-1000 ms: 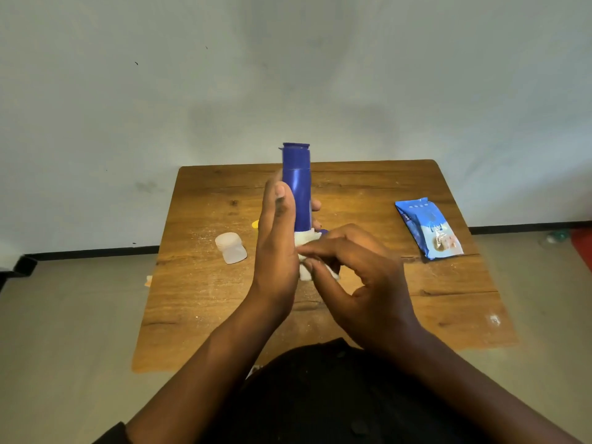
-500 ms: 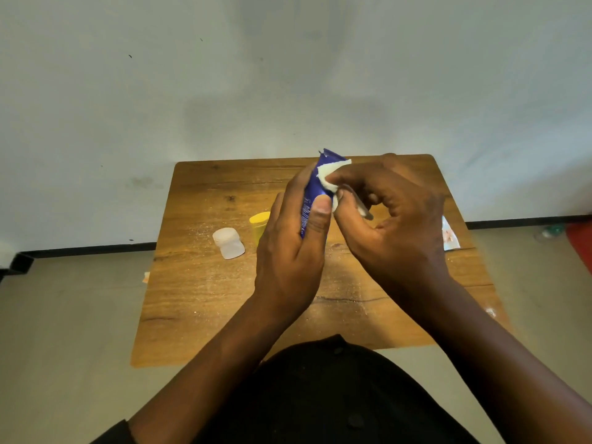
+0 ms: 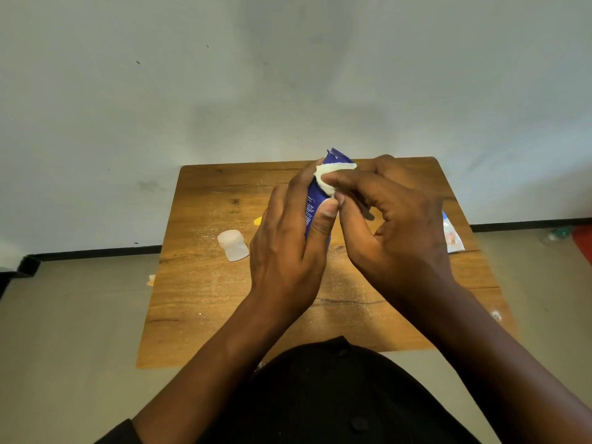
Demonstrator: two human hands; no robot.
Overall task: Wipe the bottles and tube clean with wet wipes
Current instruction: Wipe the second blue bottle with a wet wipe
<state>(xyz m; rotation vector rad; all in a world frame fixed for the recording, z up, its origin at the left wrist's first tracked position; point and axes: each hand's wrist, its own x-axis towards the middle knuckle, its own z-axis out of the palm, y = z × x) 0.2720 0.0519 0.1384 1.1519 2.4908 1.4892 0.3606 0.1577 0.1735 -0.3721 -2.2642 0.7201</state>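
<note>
My left hand [image 3: 288,248] grips a dark blue tube [image 3: 315,200] upright over the wooden table [image 3: 198,283], its crimped end pointing up and away. My right hand [image 3: 394,225] pinches a white wet wipe [image 3: 330,177] against the tube's upper part. A small white bottle [image 3: 233,245] lies on the table left of my hands. A sliver of a yellow bottle [image 3: 258,221] shows behind my left hand; the rest is hidden.
A blue wet-wipe pack [image 3: 452,237] lies at the table's right edge, mostly behind my right hand. White powder specks dot the tabletop. A pale wall stands just beyond the table. A small orange scrap [image 3: 151,279] lies on the floor to the left.
The wipe in my right hand went from the tube's lower part up to its crimped top. The tube tilted, and my left hand closed round its body.
</note>
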